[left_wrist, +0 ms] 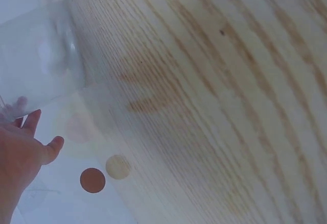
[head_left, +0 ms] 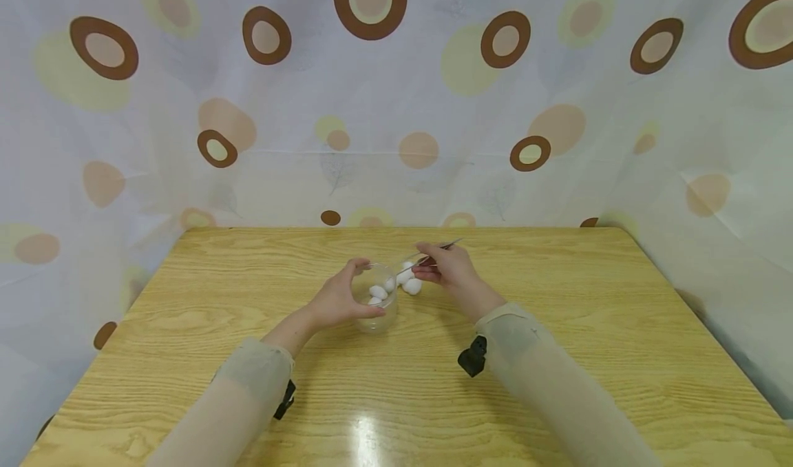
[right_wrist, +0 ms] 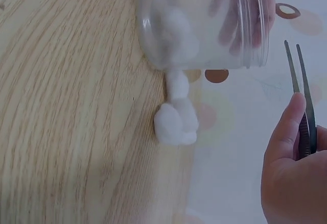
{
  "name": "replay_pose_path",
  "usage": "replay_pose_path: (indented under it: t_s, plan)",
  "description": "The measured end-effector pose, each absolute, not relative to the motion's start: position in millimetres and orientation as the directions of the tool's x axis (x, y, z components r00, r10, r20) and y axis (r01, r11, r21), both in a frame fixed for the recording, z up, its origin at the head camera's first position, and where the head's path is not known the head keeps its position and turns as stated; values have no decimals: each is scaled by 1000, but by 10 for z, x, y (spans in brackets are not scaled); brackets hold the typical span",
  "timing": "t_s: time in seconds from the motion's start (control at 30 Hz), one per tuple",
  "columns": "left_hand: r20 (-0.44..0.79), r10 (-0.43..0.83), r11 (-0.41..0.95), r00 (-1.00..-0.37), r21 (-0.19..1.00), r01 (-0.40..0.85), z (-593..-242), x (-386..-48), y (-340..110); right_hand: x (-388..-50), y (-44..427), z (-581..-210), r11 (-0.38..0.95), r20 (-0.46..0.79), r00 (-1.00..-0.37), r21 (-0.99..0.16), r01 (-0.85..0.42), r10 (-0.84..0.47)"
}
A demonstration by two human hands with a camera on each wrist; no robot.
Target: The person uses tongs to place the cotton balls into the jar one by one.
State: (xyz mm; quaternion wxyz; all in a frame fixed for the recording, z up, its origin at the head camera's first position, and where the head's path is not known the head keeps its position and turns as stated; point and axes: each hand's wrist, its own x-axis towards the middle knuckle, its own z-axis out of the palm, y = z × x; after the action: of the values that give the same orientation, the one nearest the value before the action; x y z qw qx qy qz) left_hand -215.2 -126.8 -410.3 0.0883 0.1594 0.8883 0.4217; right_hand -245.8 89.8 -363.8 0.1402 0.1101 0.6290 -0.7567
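While my left hand [head_left: 334, 300] is gripping the jar [right_wrist: 217, 55] near its rim, my right hand [head_left: 451, 268] is pinching the tweezers [right_wrist: 310, 117] near cotton balls [right_wrist: 170, 124] that are lying beside the jar on the surface [head_left: 557, 302], looking light, soft and best nipped gently mid-body.

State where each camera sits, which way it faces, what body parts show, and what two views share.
Head: on the head, facing forward and down at the table; left hand, right hand and both sleeves show.
Left wrist: worn there, facing jar and table; left hand shows.
Right wrist: worn there, facing jar and cotton balls; both hands show.
Shared by head and right wrist: jar, cotton balls, tweezers.
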Motion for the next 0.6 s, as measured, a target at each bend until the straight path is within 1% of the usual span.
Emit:
replay_pose_path:
  t_s: [0.17,0.3,0.43,0.6]
  plan:
    - [-27,344,588,-939,785,193,-4108,-2159,-1326,-2499,1027,-3649,-193,-327,-943,-923,333,-62]
    - [-32,331,577,-943,797,176,-4101,-2160,-1400,-2535,1144,-3711,-183,-304,-952,-934,308,-50]
    - [-32,334,565,-942,807,173,-4091,-2158,-1453,-2566,1240,-3790,-112,-272,-962,-956,272,-17]
    - [-31,336,560,-941,810,173,-4094,-2159,-1483,-2607,1308,-3900,25,-235,-970,-971,237,62]
